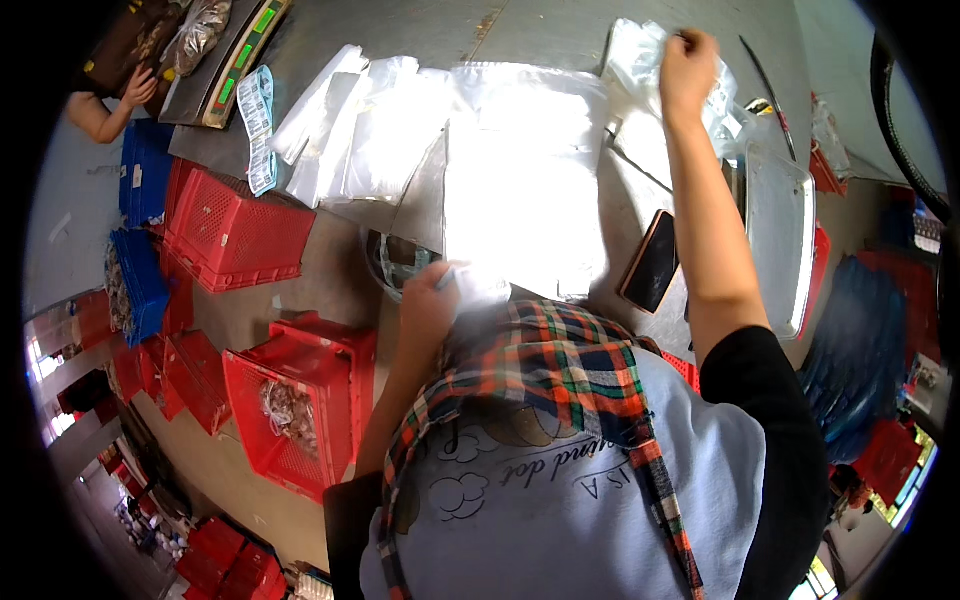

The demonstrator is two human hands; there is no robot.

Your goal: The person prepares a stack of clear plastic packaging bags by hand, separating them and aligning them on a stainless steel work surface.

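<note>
A stack of clear plastic bags (525,172), glaring white in the light, lies on the metal table in front of me. My left hand (431,296) is closed at the stack's near left corner, on a small whitish piece that is blurred. Over a crumpled heap of clear plastic bags (637,64) at the upper right is my right hand (690,64), its fingers curled; whether it grips a bag cannot be told. More flat plastic bags (382,142) lie left of the stack, beside a strip of printed labels (259,139). A smartphone (649,262) rests near my right forearm.
A metal tray (780,240) lies at the right, below a thin dark rod (769,94). Red plastic crates (240,229) stand left of the table, one lower crate (296,405) holding a filled bag. Another person's hand (139,86) shows at the upper left, near a sealing device (232,71).
</note>
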